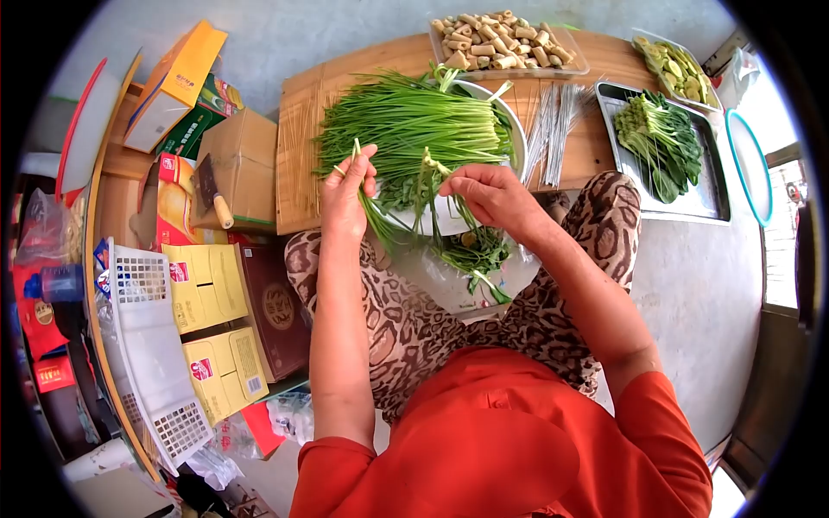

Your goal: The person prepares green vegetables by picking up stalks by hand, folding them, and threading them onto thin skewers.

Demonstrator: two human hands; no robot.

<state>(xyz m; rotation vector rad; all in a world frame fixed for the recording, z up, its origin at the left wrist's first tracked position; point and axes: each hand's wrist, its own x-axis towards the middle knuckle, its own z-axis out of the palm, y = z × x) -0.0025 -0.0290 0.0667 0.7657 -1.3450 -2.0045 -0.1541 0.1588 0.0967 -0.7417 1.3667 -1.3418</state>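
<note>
A: What is in the left hand [348, 194]?

B: A few thin green stalks [378, 223]. The fingers are closed on them, with pale ends poking up above the fingertips and green lengths hanging down beside the palm.

A: And the right hand [490, 197]?

B: Its thumb and forefinger are pinched on a small, limp green bunch [423, 194], which dangles between the two hands. The hands are near each other but apart.

A: Where is the big green pile [406, 121]?

B: Just beyond the hands, in a white-rimmed tray [521, 138] on the wooden surface [302, 99]. Its long leaves point left, and the paler ends lie to the right.

A: What lies below the hands?

B: Some loose leafy scraps [477, 250], down between the knees.

A: Anything else around the pile?

B: Thin skewers [555, 129] just to its right, and a clear container of short tan pieces [503, 43] behind it. Farther right, a metal tray [717, 200] bears a bunch of leafy greens [661, 142]. A container of green slices [680, 71] sits behind that tray.
</note>
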